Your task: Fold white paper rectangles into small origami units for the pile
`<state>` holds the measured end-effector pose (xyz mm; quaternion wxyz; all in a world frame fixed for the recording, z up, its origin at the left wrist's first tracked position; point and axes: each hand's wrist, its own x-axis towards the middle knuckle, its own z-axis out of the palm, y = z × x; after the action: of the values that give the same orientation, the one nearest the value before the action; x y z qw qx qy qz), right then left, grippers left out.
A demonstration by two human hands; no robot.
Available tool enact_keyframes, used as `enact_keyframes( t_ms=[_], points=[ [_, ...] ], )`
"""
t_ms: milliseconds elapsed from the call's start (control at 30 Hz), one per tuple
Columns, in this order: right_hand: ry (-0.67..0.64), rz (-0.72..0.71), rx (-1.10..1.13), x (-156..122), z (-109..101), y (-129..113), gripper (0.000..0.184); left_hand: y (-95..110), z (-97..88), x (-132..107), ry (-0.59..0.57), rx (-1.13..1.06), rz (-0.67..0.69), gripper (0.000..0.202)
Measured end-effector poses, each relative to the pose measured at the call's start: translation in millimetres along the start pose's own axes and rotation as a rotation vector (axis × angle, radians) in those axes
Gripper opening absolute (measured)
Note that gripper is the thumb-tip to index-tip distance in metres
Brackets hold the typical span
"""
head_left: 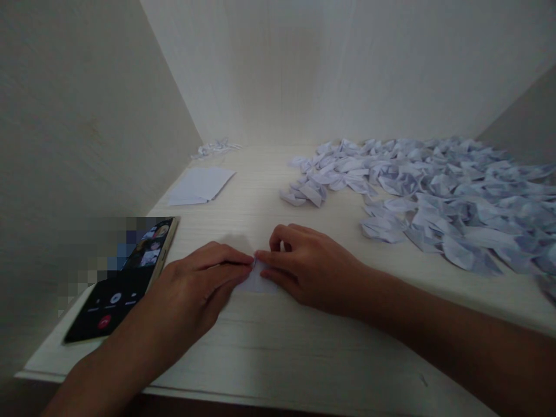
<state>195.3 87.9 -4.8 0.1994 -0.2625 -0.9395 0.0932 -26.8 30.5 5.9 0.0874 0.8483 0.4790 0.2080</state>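
A small piece of white paper [256, 282] lies on the pale wooden tabletop [278, 359], partly covered by my fingers. My left hand [212, 272] pinches its upper left part, thumb and fingers pressed together. From the other side my right hand [310, 263] bears on the paper, its index fingertip meeting the left fingertips at the top and its thumb resting lower down. The paper's upper edge is hidden under the fingertips, so I cannot tell how it is folded there.
A phone [125, 284] with a call screen lies left of my left forearm. Behind it is a stack of white paper sheets [202, 185], with thin paper scraps [217, 148] at the back corner. Many folded paper pieces [425, 191] spread across the right. Walls close the back and sides.
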Motion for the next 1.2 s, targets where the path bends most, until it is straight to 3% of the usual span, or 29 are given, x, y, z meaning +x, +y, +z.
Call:
enact_keyframes(
  t_ms=[1200],
  points=[
    [-0.003,0.016,0.002,0.0,0.1,0.0,0.024,4.9,1.2,4.9,0.018,-0.025,0.01,0.027]
  ],
)
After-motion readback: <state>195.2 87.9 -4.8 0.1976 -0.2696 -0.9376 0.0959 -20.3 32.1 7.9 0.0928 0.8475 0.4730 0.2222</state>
